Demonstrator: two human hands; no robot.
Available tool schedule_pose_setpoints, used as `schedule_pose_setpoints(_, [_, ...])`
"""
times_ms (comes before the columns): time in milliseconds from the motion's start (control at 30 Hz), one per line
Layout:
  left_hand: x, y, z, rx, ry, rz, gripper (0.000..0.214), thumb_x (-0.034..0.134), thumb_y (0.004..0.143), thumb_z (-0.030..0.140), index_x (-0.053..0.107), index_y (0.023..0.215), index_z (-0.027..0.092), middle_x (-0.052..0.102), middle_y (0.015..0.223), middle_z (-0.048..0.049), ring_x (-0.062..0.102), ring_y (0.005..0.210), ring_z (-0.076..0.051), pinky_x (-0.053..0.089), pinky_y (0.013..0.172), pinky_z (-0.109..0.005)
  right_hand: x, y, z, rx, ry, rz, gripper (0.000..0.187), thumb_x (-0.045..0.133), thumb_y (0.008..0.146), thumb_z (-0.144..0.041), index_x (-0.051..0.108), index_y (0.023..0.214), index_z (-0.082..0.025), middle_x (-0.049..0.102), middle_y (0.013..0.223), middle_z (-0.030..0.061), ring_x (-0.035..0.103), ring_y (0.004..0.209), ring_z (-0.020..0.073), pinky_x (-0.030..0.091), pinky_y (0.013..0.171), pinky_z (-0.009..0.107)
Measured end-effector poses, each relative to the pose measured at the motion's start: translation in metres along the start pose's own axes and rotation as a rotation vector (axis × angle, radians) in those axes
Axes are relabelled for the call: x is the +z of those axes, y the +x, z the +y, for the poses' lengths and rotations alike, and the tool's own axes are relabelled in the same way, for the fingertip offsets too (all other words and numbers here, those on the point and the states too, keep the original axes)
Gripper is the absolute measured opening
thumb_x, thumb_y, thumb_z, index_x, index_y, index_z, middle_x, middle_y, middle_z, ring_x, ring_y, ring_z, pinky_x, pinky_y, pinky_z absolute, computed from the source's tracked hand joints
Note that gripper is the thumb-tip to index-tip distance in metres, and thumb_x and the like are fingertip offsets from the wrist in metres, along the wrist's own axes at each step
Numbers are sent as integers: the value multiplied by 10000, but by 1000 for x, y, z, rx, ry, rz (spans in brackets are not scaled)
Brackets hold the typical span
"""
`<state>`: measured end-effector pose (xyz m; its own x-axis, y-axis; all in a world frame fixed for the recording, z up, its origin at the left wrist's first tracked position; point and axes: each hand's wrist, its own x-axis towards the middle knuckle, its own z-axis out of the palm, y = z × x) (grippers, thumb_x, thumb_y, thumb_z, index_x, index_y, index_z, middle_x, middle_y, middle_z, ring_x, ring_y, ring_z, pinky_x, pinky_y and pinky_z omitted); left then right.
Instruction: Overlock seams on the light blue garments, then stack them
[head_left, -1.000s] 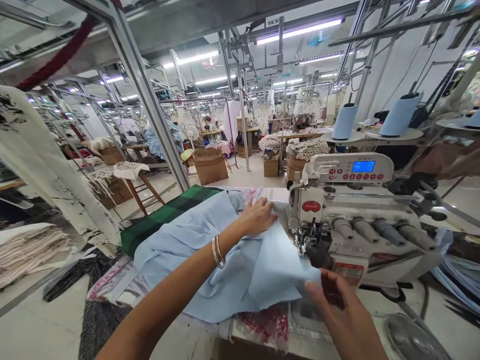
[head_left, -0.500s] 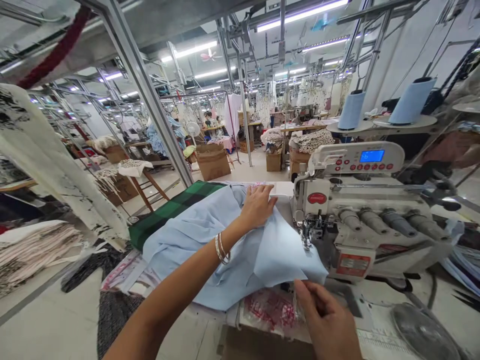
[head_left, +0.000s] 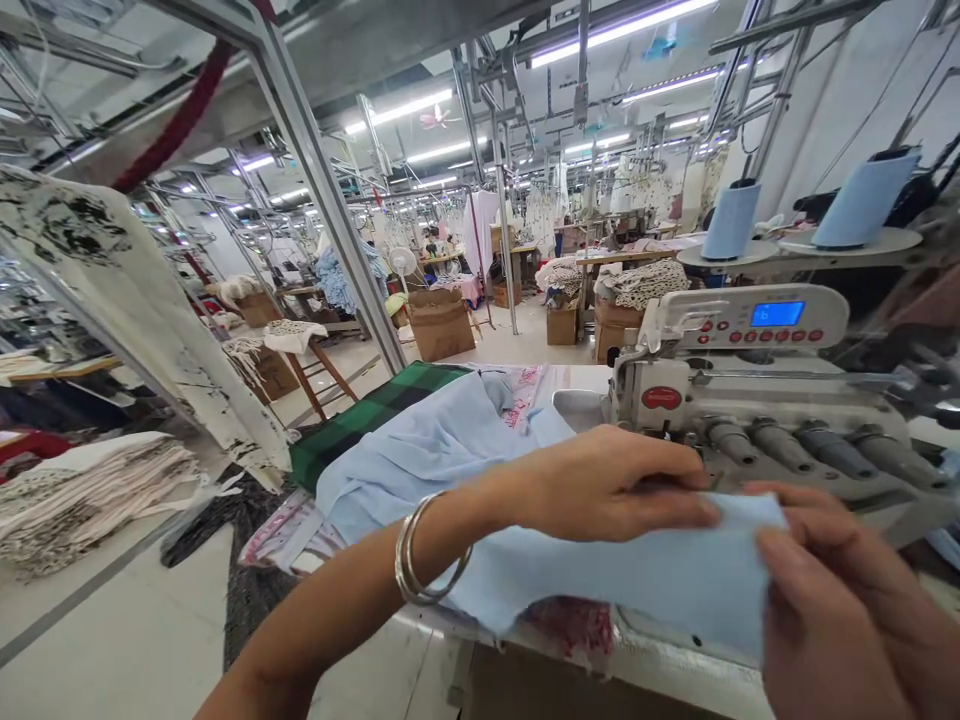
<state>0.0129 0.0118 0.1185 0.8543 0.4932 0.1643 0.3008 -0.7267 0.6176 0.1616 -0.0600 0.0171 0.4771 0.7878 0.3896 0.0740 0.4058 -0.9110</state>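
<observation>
Light blue fabric (head_left: 442,440) drapes over the machine's table from the left and stretches across in front of me. My left hand (head_left: 615,485), with silver bangles at the wrist, pinches the fabric's upper edge between thumb and fingers. To its right, my right hand (head_left: 840,580) grips the end of the same cloth, its fingers slightly blurred. Held between both hands, the cloth is lifted in front of the sewing machine (head_left: 664,390). The needle and presser foot area is hidden behind my hands.
A green-and-black checked cloth (head_left: 375,420) lies beneath the blue fabric. Two light blue thread cones (head_left: 731,222) stand on the machine's rack. Folded fabric (head_left: 97,490) is stacked at the left, near a metal post (head_left: 330,190). A cardboard box (head_left: 441,325) stands on the floor behind.
My left hand has come from the back of the fabric toward the right and nearer. My right hand has moved right and up with the cloth's end, away from the presser foot.
</observation>
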Motion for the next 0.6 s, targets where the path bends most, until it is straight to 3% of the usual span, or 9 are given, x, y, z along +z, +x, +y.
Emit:
schedule_pose_setpoints(133, [35, -5, -23, -110, 90, 185, 92, 550, 894, 202, 619, 837, 182, 600, 697, 37, 520, 614, -93, 390, 550, -205, 11, -28, 38, 303, 128, -172, 389, 687, 752, -473, 616, 1027, -207, 677, 863, 79, 624, 661, 184, 525, 512, 246])
schedule_pose_setpoints(267, [72, -18, -44, -214, 507, 366, 172, 543, 900, 249, 614, 754, 191, 644, 738, -4, 549, 702, -151, 393, 628, -279, 14, -57, 76, 453, 143, -271, 354, 653, 777, -495, 682, 897, -163, 656, 724, 46, 589, 587, 161, 512, 506, 241])
schedule_pose_setpoints(400, [96, -16, -55, -155, 668, 507, 246, 500, 930, 278, 609, 727, 192, 632, 699, -22, 520, 685, -173, 368, 624, -321, 0, -50, 94, 219, -83, -219, 265, 667, 776, -440, 702, 794, -177, 652, 864, 68, 628, 762, 180, 533, 636, 239])
schedule_pose_setpoints(500, [104, -6, -61, -108, 551, 578, 198, 502, 930, 237, 614, 773, 191, 635, 717, -24, 540, 707, -168, 392, 653, -312, -11, -33, 100, 97, -228, -126, 259, 668, 768, -448, 677, 714, -195, 633, 1031, 98, 618, 964, 223, 534, 748, 277])
schedule_pose_setpoints(600, [105, -1, -66, -138, 332, 628, 134, 532, 897, 174, 608, 788, 191, 643, 756, -26, 568, 728, -153, 425, 655, -272, -14, -25, 100, 59, -254, -114, 254, 654, 784, -440, 660, 686, -206, 658, 993, 85, 623, 951, 215, 514, 801, 294])
